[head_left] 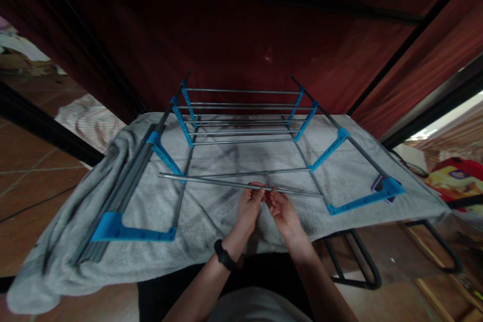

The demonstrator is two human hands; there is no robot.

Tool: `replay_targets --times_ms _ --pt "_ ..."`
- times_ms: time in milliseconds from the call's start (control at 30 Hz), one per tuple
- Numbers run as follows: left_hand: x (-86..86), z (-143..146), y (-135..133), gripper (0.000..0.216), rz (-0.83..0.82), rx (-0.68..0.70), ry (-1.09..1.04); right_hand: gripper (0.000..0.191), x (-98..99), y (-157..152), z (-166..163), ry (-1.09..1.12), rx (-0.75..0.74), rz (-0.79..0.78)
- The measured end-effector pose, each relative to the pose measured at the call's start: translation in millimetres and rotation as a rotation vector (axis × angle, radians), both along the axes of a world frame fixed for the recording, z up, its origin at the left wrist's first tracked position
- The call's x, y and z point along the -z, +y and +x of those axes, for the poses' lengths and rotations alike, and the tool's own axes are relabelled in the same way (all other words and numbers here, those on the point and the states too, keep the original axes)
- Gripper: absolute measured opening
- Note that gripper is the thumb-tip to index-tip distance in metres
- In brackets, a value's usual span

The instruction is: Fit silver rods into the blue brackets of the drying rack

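A half-built rack of grey metal rods and blue plastic brackets lies on a grey towel. My left hand and my right hand are side by side near the towel's front edge. Both pinch the same long loose metal rod, which runs level from left to right just above the towel. The fingers of both hands are closed round the rod near its middle. A black band sits on my left wrist.
Blue corner brackets lie at the front left and front right. A bundle of spare rods lies along the towel's left side. Dark red fabric hangs behind. A black metal frame shows under the towel's right front.
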State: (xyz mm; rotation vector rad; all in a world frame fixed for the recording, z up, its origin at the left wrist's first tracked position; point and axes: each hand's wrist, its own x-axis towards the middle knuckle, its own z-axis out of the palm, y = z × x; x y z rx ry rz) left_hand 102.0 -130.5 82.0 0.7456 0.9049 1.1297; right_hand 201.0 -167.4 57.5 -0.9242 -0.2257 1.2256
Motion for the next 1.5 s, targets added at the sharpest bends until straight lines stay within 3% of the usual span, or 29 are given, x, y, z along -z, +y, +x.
replay_targets --times_ms 200,400,467,600,733,800,900,1100,1267,1400,1500 --pt "-28.0 6.7 4.1 0.009 0.251 0.036 0.125 0.013 -25.1 8.8 -5.0 0.073 0.020 0.023" --pt "-66.8 -17.2 22.6 0.039 0.460 -0.020 0.176 0.021 -45.3 -2.1 -10.2 0.011 -0.203 0.044" --pt "-80.9 -30.6 29.9 0.046 0.568 -0.036 0.248 0.024 -41.6 -9.8 -7.5 -0.052 -0.219 0.022" --pt "-109.3 -52.7 33.6 0.052 0.706 0.026 0.404 0.024 -22.9 -21.8 9.8 -0.219 -0.076 -0.078" --pt "-134.1 -57.9 25.7 0.050 0.903 0.121 0.536 0.026 -6.2 -25.9 32.8 -0.295 0.007 -0.118" --pt "-138.3 -55.8 22.8 0.051 0.998 0.184 0.611 0.028 -0.9 -25.7 41.5 -0.346 0.055 -0.119" --pt "-126.0 -51.8 22.4 0.054 1.068 0.301 0.786 0.031 7.2 -24.9 50.2 -0.436 0.089 -0.133" --pt "-60.4 -40.8 19.7 0.064 1.053 0.479 1.188 0.035 37.0 -35.2 60.8 -0.677 0.056 -0.174" --pt "-16.1 -30.4 9.3 0.061 1.034 0.613 1.349 0.026 67.5 -64.2 65.8 -1.230 0.032 -0.098" --pt "11.7 -34.1 4.6 0.059 1.016 0.623 1.415 0.030 85.7 -84.0 67.4 -1.675 -0.018 -0.032" --pt "27.4 -43.2 4.0 0.054 1.014 0.613 1.450 0.032 93.9 -89.8 67.9 -1.879 -0.017 -0.053"
